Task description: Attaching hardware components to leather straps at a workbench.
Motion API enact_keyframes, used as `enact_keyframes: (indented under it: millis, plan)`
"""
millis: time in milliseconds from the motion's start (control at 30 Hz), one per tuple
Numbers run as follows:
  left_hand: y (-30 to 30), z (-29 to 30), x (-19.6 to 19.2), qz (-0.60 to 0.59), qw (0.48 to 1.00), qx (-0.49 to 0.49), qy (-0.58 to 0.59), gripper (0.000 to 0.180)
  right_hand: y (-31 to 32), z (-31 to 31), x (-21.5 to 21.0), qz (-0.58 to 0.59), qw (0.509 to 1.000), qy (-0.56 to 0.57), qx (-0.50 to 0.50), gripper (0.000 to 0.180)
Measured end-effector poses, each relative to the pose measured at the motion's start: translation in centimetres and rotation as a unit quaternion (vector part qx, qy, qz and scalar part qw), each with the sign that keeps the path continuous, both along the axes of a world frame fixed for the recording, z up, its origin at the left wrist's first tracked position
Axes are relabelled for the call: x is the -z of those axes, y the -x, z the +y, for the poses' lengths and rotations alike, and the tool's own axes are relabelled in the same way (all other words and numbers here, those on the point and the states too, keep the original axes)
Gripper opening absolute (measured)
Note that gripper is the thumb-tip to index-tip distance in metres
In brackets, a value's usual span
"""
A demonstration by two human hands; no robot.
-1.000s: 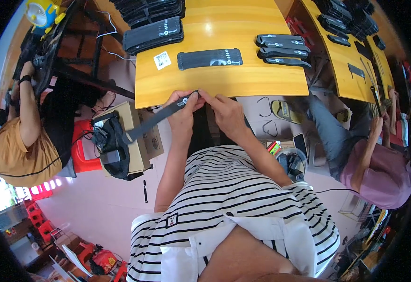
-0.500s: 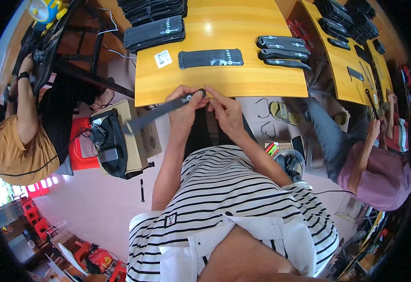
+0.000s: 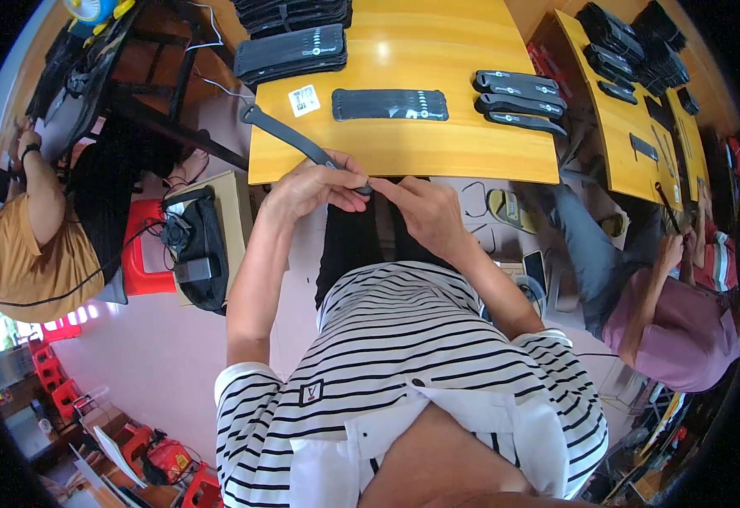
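My left hand (image 3: pixel 306 190) is closed around a dark grey strap (image 3: pixel 285 133) near one of its ends. The rest of the strap slants up and left over the front edge of the yellow table (image 3: pixel 471 157), ending in a looped tip. My right hand (image 3: pixel 431 218) meets the strap's near end, its index finger stretched to it and the other fingers curled. The thumb's contact there is partly hidden. Beyond my hands lies a flat pack of black straps (image 3: pixel 391 105), with a white label sheet (image 3: pixel 304 101) left of it.
Several looped straps (image 3: pixel 518 103) lie at the table's right. Stacks of black strap packs (image 3: pixel 292 57) stand at the far left. On the floor are an open carton with a black bag (image 3: pixel 205 254), a red stool (image 3: pixel 145 271) and a slipper (image 3: pixel 509 210). Co-workers sit on both sides.
The strap has swung from pointing lower left to pointing upper left over the table. My left hand has turned with it and shifted left; my right hand has moved slightly lower and right.
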State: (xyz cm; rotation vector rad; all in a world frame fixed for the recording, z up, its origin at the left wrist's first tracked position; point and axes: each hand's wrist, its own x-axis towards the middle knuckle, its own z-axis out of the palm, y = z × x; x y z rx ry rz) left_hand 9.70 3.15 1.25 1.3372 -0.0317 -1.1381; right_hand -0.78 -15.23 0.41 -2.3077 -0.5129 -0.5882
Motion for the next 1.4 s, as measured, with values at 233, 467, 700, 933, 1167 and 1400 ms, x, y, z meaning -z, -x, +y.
enact_keyframes:
  millis: [233,467,700,933,1167,1400]
  plan:
    - [0.6,0.5,0.7,0.02,0.998,-0.025,0.047,0.015,0.5,0.4,0.0,0.042,0.999,0.02,0.012,0.044]
    - [1.9,0.2,1.5,-0.016,0.999,-0.042,0.025,0.023,0.6,0.6,0.4,0.104,0.993,-0.028,-0.042,0.045]
    - [2.9,0.8,-0.8,0.014,0.999,-0.035,-0.026,0.034,0.6,1.6,0.7,0.228,0.938,-0.255,-0.059,0.034]
    - [6.7,0.6,-1.4,-0.233,0.955,-0.099,-0.154,0.033,0.6,2.2,-0.5,0.342,0.874,-0.34,-0.064,0.027]
    - [7.2,0.5,-1.2,-0.227,0.963,-0.114,-0.091,0.028,0.3,1.3,0.2,0.402,0.822,-0.385,-0.117,0.03]
    - [7.9,0.9,-1.4,-0.245,0.962,-0.105,-0.066,0.025,0.4,0.7,-0.3,0.456,0.768,-0.419,-0.163,0.032]
